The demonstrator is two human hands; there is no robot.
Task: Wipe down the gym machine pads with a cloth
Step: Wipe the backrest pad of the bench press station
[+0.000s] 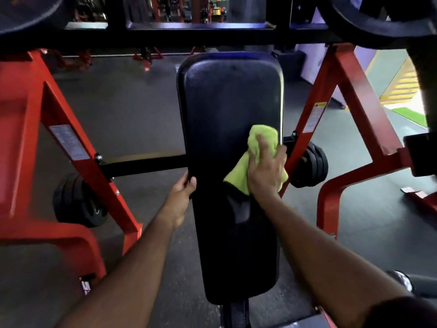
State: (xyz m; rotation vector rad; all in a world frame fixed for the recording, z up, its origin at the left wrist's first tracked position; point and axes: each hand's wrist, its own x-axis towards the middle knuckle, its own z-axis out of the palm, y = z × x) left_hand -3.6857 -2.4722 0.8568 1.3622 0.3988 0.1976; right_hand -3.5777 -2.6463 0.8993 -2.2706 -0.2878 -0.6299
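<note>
A long black padded bench pad (222,102) runs away from me down the middle of the head view. My right hand (267,171) presses a crumpled lime-green cloth (260,140) against the pad's right side, about halfway along. The cloth's lower corner hangs out under my palm. My left hand (183,192) grips the pad's left edge, thumb on top and fingers curled under. A dull, scuffed patch shows on the pad just below the cloth.
Red steel frame legs (71,143) flank the pad on both sides. Black weight plates (78,202) hang at lower left, with more plates (312,164) right of my right hand. A black crossbar (146,164) joins the pad. Large plates loom overhead; grey rubber floor lies below.
</note>
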